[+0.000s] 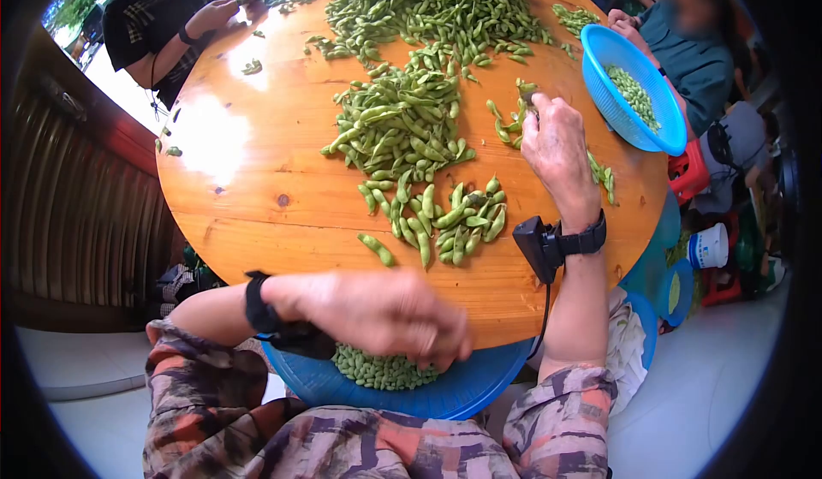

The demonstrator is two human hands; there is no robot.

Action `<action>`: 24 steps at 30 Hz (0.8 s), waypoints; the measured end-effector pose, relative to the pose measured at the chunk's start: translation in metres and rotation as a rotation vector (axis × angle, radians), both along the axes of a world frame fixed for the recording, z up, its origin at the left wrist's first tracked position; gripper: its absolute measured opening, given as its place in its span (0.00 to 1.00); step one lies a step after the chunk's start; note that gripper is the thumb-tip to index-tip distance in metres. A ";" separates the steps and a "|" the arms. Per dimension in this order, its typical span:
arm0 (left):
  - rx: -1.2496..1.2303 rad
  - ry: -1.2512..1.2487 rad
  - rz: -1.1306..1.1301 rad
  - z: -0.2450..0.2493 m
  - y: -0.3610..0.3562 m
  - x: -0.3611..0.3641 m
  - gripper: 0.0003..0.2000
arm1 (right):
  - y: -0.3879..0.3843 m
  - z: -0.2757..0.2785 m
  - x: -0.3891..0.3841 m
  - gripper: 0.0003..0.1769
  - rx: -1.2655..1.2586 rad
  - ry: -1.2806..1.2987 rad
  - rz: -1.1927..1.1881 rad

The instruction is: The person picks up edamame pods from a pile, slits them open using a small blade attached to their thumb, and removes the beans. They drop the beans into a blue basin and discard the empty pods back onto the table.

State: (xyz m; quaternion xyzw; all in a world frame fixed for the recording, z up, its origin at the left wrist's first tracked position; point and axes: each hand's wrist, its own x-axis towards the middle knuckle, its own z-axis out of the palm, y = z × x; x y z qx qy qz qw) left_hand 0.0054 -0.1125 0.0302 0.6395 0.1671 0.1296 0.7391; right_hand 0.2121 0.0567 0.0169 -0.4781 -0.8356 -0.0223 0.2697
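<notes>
One green pod (375,249) slants from far left to near right on the round wooden bench (282,248), near pods too many to count. The right hand (561,141) curls by a few more; the left hand (377,312) blurs above one blue basket (479,393). I cannot tell either grip's opening or hold.

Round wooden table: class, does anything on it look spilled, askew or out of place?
Yes: a few small green bits lie by the table's far-left edge, well away from the heaped pods, so they look stray.
</notes>
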 end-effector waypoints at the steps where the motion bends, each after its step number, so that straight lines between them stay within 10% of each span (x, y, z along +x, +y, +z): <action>1: 0.184 0.027 -0.060 -0.001 -0.010 0.000 0.13 | -0.003 0.001 -0.002 0.13 0.007 0.023 0.004; 9: 1.162 0.623 0.478 -0.013 0.000 -0.044 0.10 | 0.001 -0.006 -0.007 0.17 0.031 0.114 -0.015; 17: 0.892 0.473 0.674 -0.009 0.013 -0.040 0.05 | -0.004 0.001 -0.012 0.15 0.073 0.246 0.069; 24: 0.139 0.121 1.018 0.003 0.062 -0.006 0.08 | -0.031 0.030 -0.020 0.16 -0.957 0.890 0.463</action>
